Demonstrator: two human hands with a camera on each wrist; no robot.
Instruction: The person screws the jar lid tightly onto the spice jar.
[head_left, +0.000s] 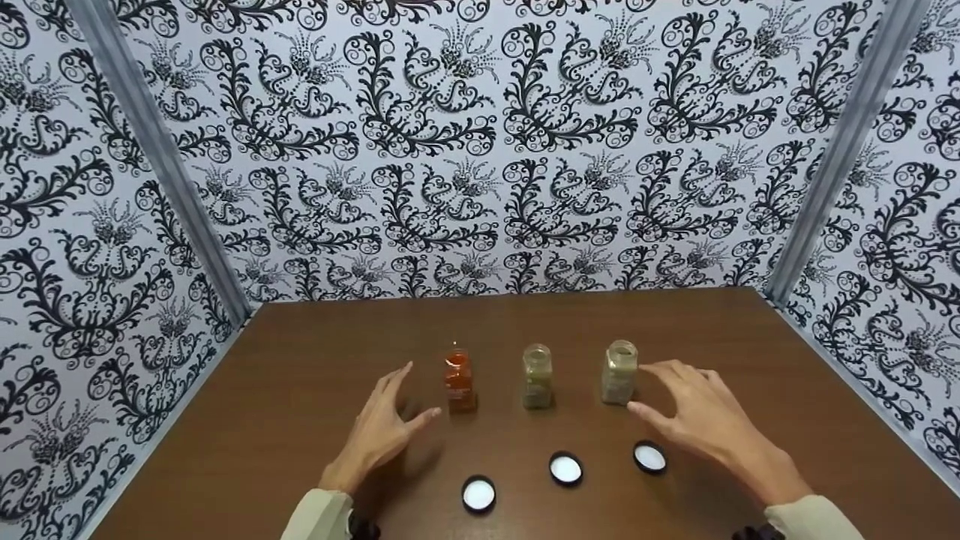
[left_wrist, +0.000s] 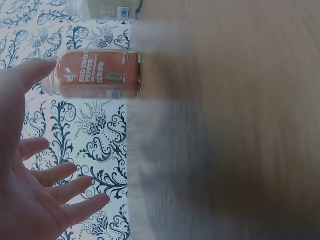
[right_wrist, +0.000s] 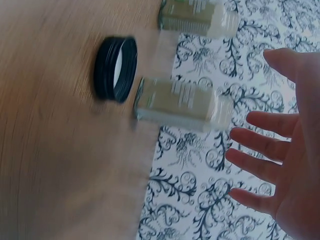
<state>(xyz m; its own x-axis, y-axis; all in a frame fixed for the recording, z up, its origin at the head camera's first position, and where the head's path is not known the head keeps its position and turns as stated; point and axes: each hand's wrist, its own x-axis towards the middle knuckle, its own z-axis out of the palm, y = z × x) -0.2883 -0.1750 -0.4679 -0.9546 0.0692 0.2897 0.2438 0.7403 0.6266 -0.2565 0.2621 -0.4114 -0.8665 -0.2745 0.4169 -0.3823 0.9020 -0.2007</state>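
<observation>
Three uncapped glass spice jars stand upright in a row on the table. The left one, a red sweet pepper jar [head_left: 460, 386], holds orange-red powder and carries a printed label [left_wrist: 95, 75]. In the middle is a jar of greenish powder [head_left: 537, 382], and at the right a jar of paler powder [head_left: 619, 379]. My left hand [head_left: 379, 424] hovers left of the red jar, fingers spread and holding nothing. Close beside the right jar [right_wrist: 175, 104], my right hand [head_left: 701, 409] reaches with fingers apart, its grasp empty.
Three black lids lie white side up in front of the jars: a left lid [head_left: 478, 495], a middle lid [head_left: 565, 469] and a right lid [head_left: 649, 457]. Patterned wall panels [head_left: 480, 150] enclose the brown table [head_left: 337, 330] at the back and sides.
</observation>
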